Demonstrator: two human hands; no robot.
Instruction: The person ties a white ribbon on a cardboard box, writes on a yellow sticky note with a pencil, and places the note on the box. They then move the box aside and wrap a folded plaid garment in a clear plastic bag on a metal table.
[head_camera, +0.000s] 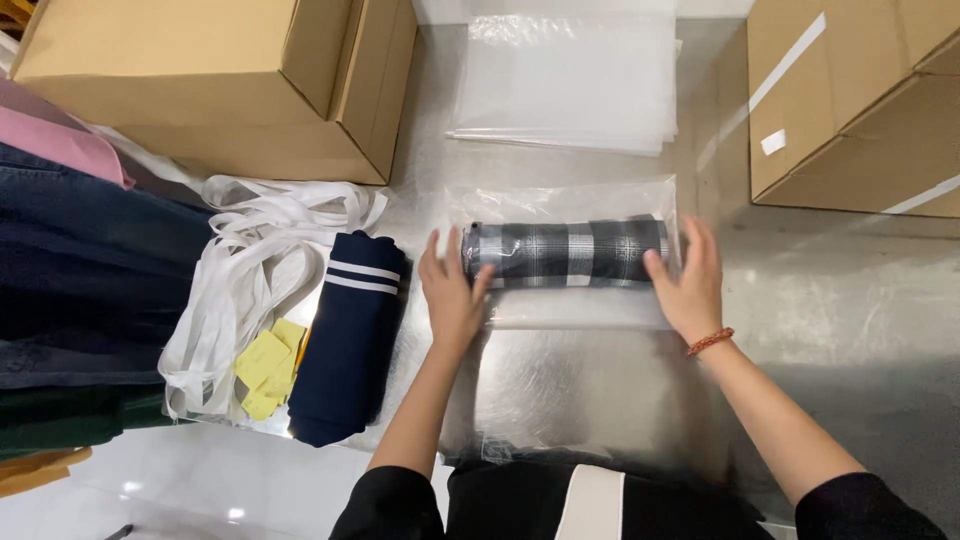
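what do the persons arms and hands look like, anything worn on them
Both arms are bare from hand to above the elbow, with black sleeves pushed up near the bottom edge of the view. The left hand wears nothing that shows. The right hand has a thin reddish-orange beaded bracelet at the wrist. No gloves, and no rings or watch can be made out.

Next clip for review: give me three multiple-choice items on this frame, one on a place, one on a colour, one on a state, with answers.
1. Where does the navy folded garment lie?
A. left of the left hand
B. on a box
C. under the bags

2. What colour is the rolled cloth?
A. red
B. grey and white plaid
C. yellow

3. How is the right hand?
A. a closed fist
B. lifted clear
C. open, pressing the roll's end

Answers: A, it lies beside the white straps; B, the plaid shows through the clear bag; C, the fingers lie spread flat.
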